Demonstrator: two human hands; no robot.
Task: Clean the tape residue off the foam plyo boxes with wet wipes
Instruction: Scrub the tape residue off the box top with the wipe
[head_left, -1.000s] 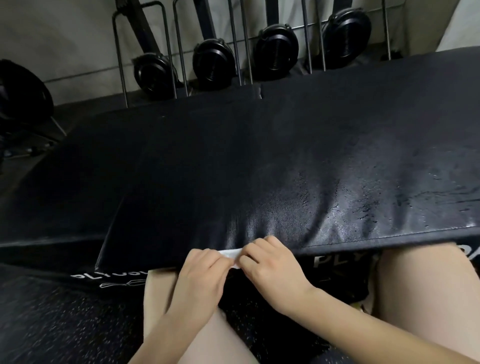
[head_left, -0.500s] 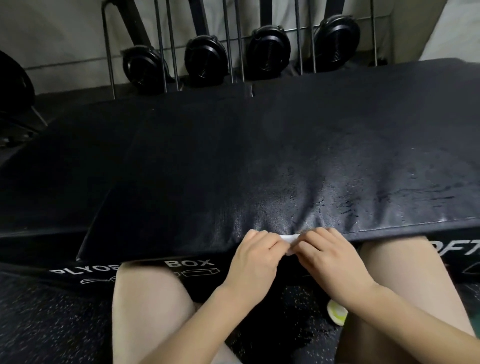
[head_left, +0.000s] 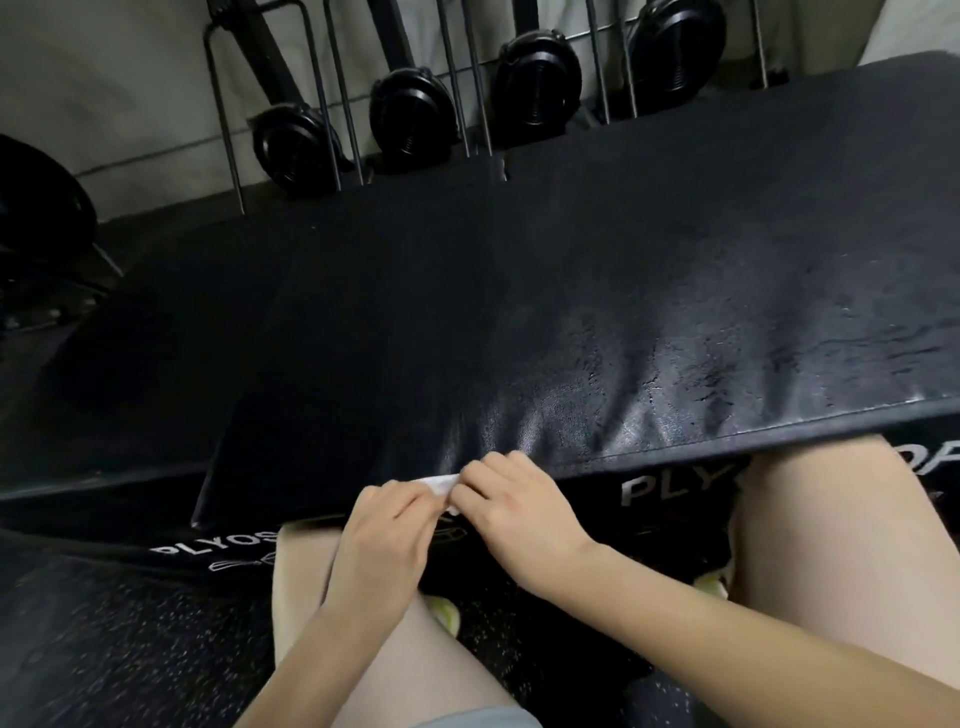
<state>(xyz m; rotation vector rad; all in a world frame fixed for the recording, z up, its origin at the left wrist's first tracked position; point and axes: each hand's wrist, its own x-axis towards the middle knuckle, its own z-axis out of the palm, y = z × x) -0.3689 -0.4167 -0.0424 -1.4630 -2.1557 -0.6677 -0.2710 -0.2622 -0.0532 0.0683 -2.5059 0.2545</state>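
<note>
Pinching a white wipe (head_left: 441, 484) between left hand (head_left: 387, 530) and right hand (head_left: 511, 506), stretched left-right along the box (head_left: 571, 322) near edge.

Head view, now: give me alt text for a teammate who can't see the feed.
Both hands, left hand and right hand, pinch a small white wet wipe between them at the near edge of a black foam plyo box, seen from above over bare knees. Its top looks shiny and streaked at right; black round equipment in a wire rack stands behind.
</note>
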